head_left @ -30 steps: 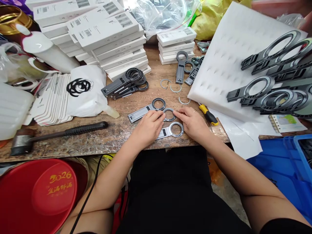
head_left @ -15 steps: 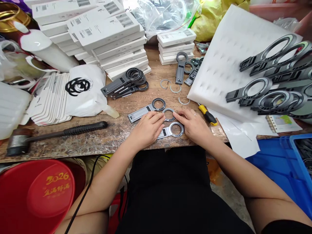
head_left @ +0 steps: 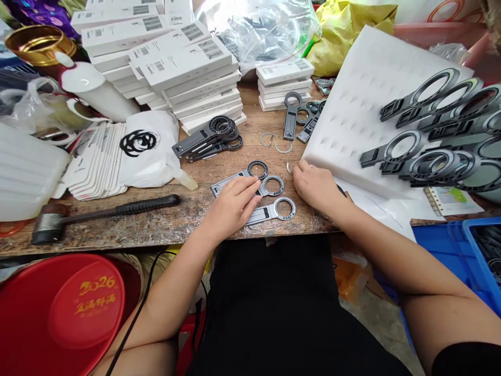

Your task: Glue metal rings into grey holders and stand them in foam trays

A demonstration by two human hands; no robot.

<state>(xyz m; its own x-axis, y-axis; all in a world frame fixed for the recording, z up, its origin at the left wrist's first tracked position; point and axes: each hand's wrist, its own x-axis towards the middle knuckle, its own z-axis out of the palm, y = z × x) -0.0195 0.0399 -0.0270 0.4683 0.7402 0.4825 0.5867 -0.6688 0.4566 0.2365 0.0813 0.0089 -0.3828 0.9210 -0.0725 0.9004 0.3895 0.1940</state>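
Three grey ring-ended brackets lie side by side at the bench's front. My left hand [head_left: 237, 203] is closed over the handle of the middle bracket [head_left: 273, 186], its thumb on the near side; most of that handle is hidden. Beyond it lies the far bracket [head_left: 257, 169], and nearest me the near bracket [head_left: 284, 208]. To their right, my right hand [head_left: 315, 183] pinches down at a thin pale arc-shaped strip [head_left: 288, 167], mostly covered by its fingers. Farther back rest two more thin strips [head_left: 283, 147].
A rubber mallet [head_left: 117, 210] lies on the left, near a white bag with black rings [head_left: 139, 141]. Stacked white boxes [head_left: 188, 62] and a bracket pile [head_left: 211, 137] stand behind. On the right, a white foam block [head_left: 344, 104] carries several brackets. A screwdriver [head_left: 341, 191] is mostly hidden by my right arm.
My right hand has left the middle bracket's ring and moved up and right to the thin strip. My left hand stays on the bracket. The view has shifted slightly.
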